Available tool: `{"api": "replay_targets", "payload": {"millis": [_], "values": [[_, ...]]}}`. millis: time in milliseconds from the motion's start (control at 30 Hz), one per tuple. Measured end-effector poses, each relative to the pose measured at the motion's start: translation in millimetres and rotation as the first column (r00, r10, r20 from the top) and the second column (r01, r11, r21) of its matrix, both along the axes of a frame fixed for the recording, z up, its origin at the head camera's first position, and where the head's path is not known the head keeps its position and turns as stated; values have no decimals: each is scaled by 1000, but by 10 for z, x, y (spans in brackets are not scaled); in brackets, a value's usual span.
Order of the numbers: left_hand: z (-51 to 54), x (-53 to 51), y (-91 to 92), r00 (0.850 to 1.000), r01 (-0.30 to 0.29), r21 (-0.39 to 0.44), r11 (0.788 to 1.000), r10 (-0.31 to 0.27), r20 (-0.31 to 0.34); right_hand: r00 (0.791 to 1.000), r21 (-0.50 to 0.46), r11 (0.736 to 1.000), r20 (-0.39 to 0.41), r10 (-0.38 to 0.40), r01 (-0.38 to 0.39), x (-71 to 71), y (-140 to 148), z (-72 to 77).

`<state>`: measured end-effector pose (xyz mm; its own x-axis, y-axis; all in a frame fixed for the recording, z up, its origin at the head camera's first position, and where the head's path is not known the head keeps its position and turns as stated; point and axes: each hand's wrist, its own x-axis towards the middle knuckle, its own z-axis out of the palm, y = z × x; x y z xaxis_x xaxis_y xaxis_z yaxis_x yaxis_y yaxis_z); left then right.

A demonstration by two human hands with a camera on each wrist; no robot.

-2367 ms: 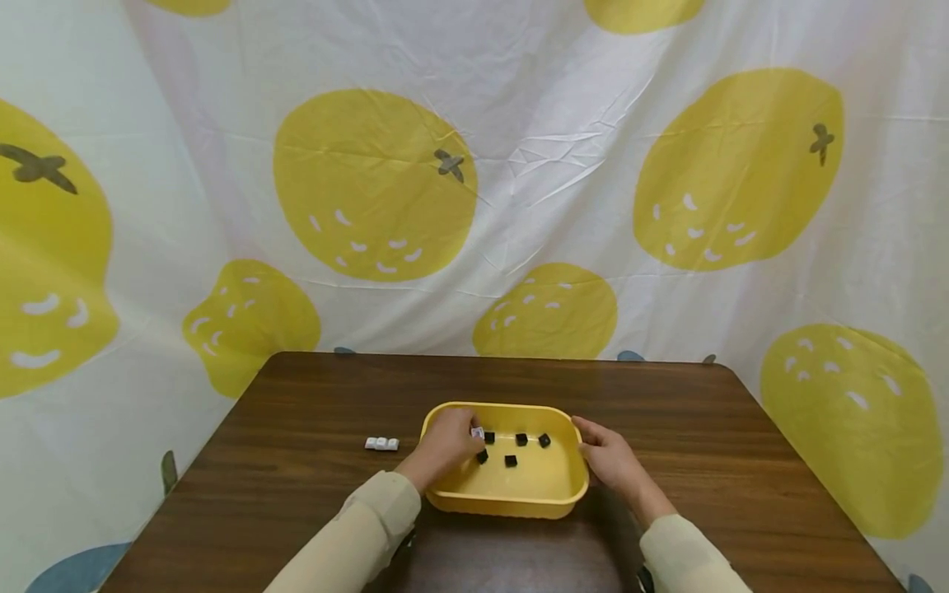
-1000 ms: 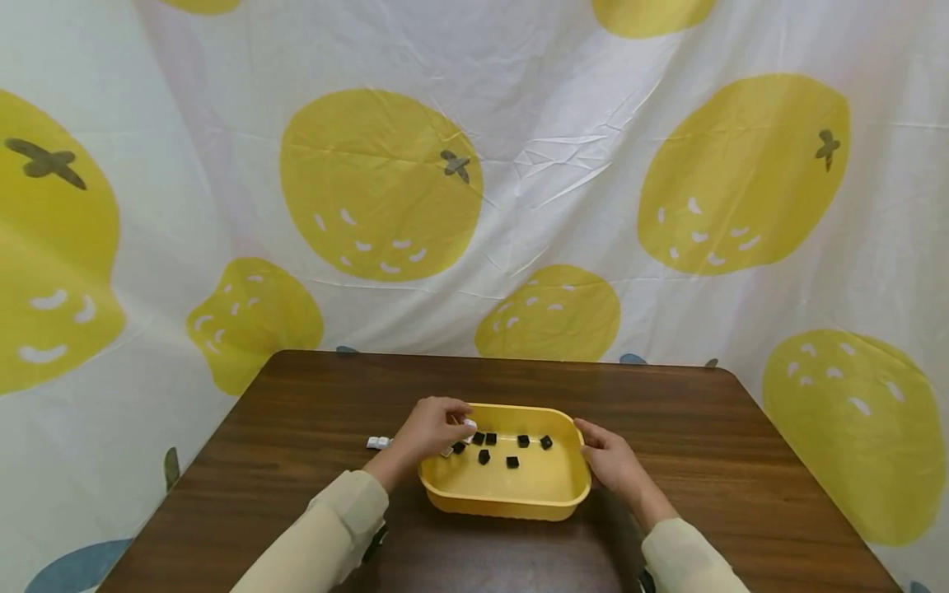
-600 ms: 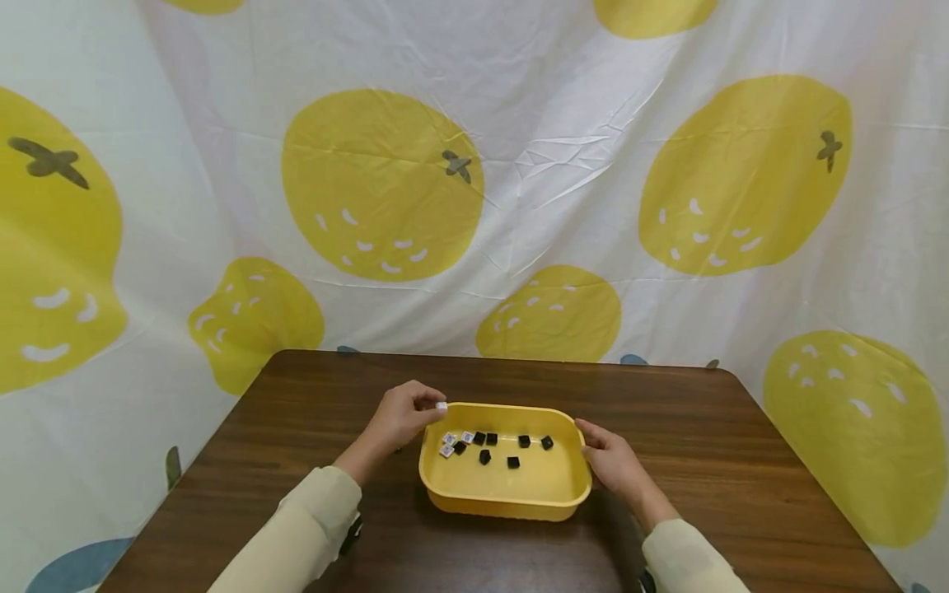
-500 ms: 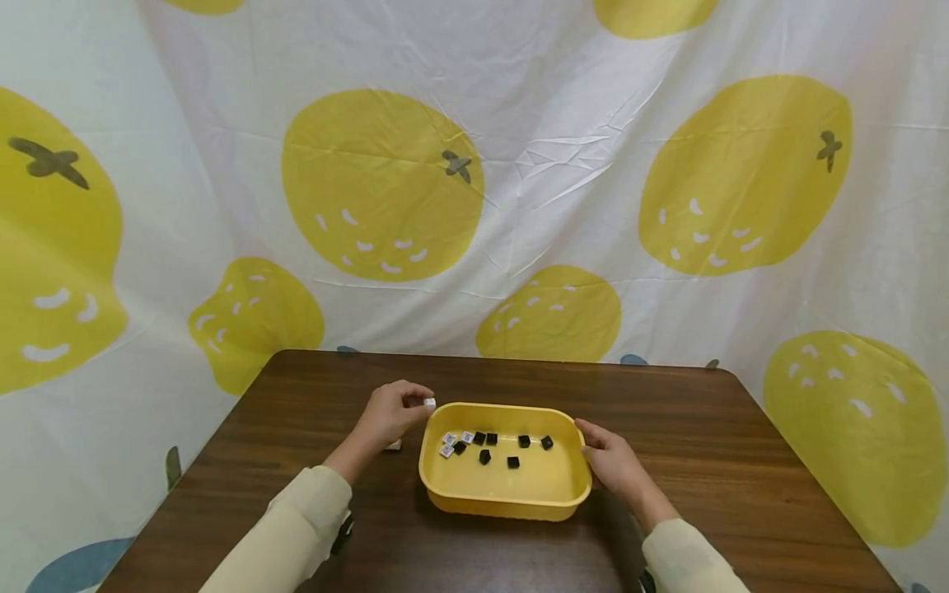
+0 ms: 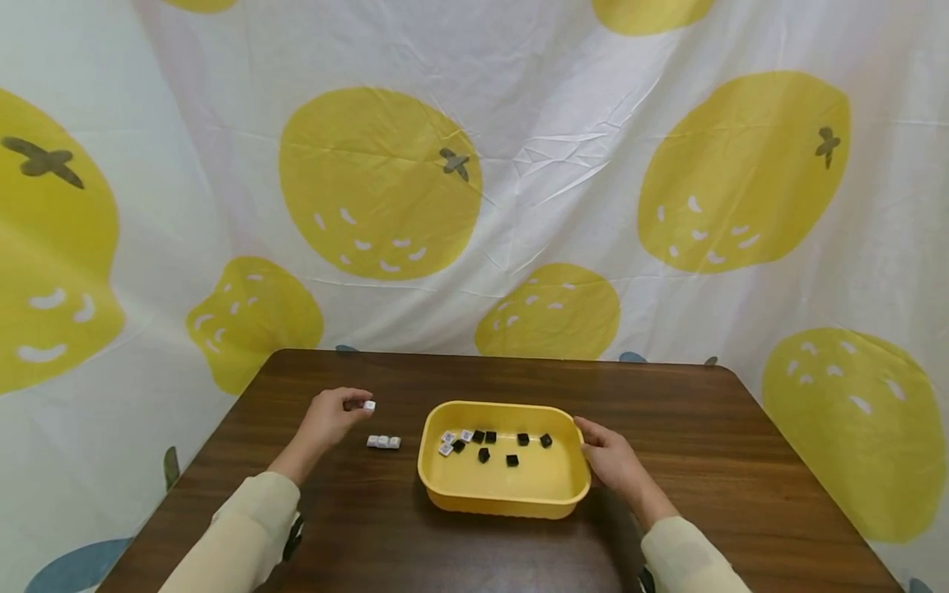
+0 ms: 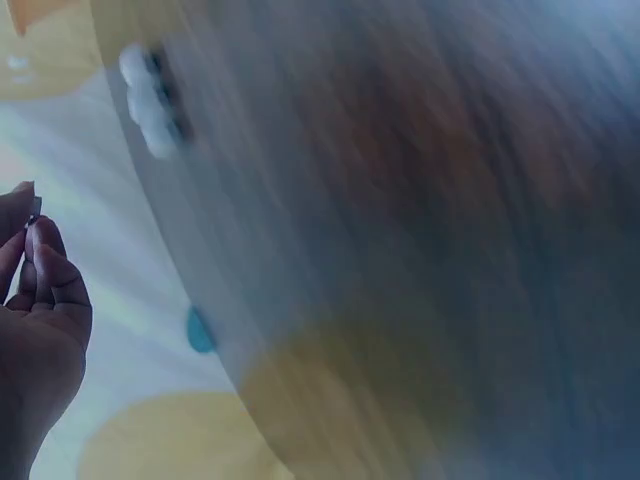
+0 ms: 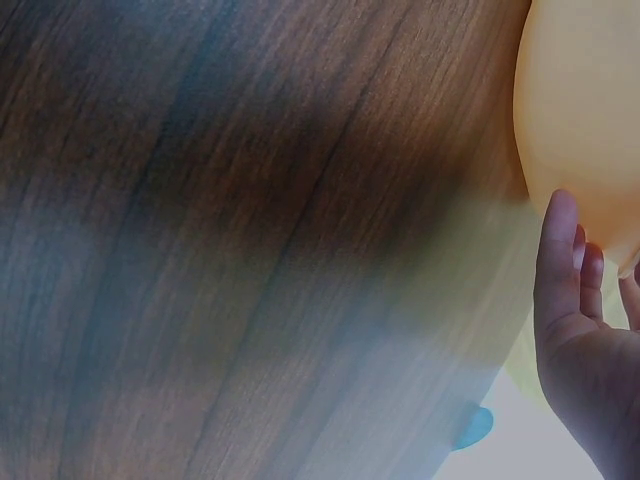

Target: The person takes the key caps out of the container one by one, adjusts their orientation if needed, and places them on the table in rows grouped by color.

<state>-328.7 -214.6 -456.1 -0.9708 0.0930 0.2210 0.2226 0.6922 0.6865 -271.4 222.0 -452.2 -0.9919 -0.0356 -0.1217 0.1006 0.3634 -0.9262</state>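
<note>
The left hand (image 5: 326, 418), at the left of the centre in the head view, has its fingers bent and pinches one small white cube (image 5: 369, 406) between the thumb and the fingertips. This cube sits at the right end of the hand, so it points toward the middle of the frame. In the left wrist view the same pinch is seen near the left edge, where the cube is partly covered by the fingers. A little below and right of the held cube, apart from it, a row of three white cubes (image 5: 383, 442) lies on the desk (image 5: 689, 436), the cubes side by side.

More to the right, in the lower middle of the frame, stands a yellow tray (image 5: 504, 506). The right hand (image 5: 619, 465) touches its right side from outside, with the fingers rather straight and not closed around it. Inside the tray, three white tiles (image 5: 446, 450) are together at the left end. Seven black cubes (image 5: 512, 460) are spread from beside these tiles toward the upper right part of the tray.

Both forearms wear pale sleeves (image 5: 230, 535). Behind the desk, a white cloth (image 5: 549, 206) with large yellow fruits fills the upper part of the frame.
</note>
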Motion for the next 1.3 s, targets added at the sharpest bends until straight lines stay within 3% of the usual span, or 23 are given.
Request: {"api": "replay_targets", "payload": {"millis": [200,400,800,1300], "values": [[-117,30,-211,1000,-2,-54,999,3,16,1000,26,1000,6,6,-6,-9,3,-7],[-214,50,-307,996,15,-71,997,-8,91,1000,38,999,-1,8,-8,-13,2,-10],[-335,66,-237,991,33,-70,997,-24,129,1000,12,1000,10,11,-11,-23,5,-23],[-401,52,-207,989,60,-78,995,-48,141,1000,2,1000,4,7,-7,-10,11,-20]]}}
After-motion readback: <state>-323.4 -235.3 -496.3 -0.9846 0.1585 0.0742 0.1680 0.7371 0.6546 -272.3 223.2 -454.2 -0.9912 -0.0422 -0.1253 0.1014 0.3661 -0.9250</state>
